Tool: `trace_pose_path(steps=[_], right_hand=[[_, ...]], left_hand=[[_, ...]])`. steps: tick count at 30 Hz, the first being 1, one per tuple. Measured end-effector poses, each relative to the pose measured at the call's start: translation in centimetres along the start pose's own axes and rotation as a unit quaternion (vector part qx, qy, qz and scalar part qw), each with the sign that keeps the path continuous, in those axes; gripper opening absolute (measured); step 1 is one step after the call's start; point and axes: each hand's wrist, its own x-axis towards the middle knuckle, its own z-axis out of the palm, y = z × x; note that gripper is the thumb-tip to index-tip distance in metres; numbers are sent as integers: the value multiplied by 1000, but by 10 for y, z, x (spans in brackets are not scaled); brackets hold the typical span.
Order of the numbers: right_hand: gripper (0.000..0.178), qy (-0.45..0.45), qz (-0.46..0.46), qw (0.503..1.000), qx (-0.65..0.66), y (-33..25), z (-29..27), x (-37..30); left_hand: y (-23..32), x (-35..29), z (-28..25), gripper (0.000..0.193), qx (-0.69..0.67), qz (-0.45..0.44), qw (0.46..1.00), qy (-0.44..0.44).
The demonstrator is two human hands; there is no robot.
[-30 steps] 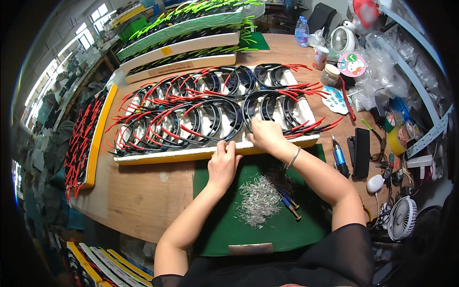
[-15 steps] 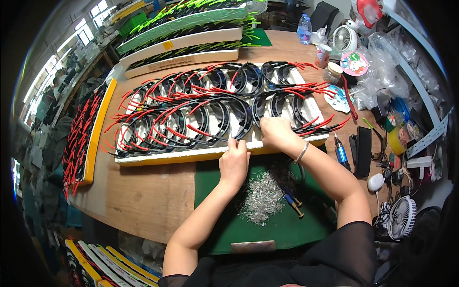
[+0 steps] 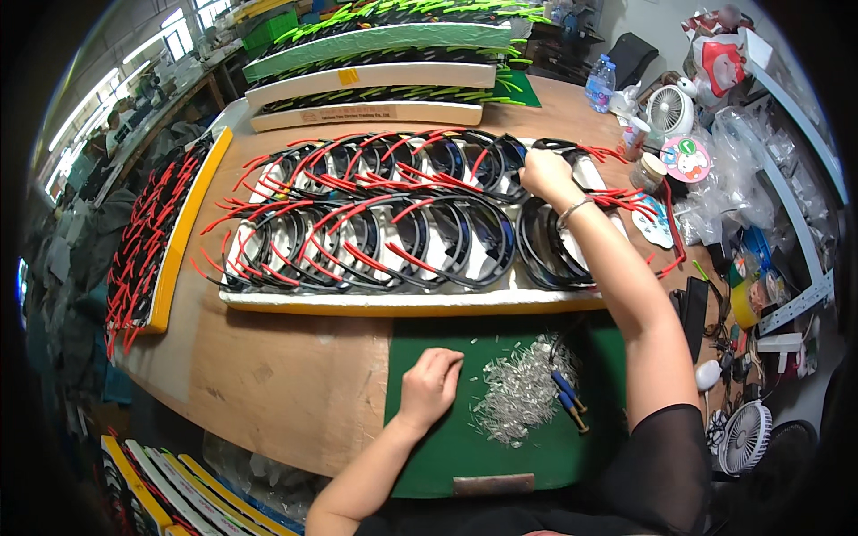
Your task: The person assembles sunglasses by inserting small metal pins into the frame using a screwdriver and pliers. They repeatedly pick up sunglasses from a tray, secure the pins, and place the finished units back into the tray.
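Note:
A white foam tray with a yellow side [image 3: 357, 308] holds two rows of black, curved sunglasses [image 3: 487, 237] with dark lenses and red-tipped arms. My right hand [image 3: 547, 177] reaches over the tray's right part, fingers bent down and closed at the far row. The hand itself hides what its fingertips grip. My left hand [image 3: 429, 384] is in front of the tray, over the left part of a green mat [image 3: 429, 464]. Its fingers are curled into a pinch; anything between them is too small to make out. Beside it lies a heap of small clear slivers [image 3: 518, 402].
Blue-handled tools with brass-coloured ends [image 3: 569, 402] lie by the heap. Stacked trays [image 3: 375, 80] stand at the back, another tray [image 3: 165, 241] at the left. A jar [image 3: 648, 171], a white fan [image 3: 668, 112], and a black case [image 3: 693, 308] are along the right side.
My right hand has moved from the near row to the far row. My left hand has left the tray's front edge and come back over the green mat. The view has shifted slightly.

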Motion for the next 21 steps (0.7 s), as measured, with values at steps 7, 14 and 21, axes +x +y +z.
trace_pose_path(steps=[7,14,21], right_hand=[[36,-20,165,986,-17,-31,51,26],[34,114,196,966,125,-31,47,18],[29,298,100,937,150,-14,29,21]], left_hand=[[-10,1,-9,10,-3,-5,1000,-23],[-5,-3,-14,11,-17,-8,997,-73],[-7,-2,-11,10,-9,-3,998,-68]])
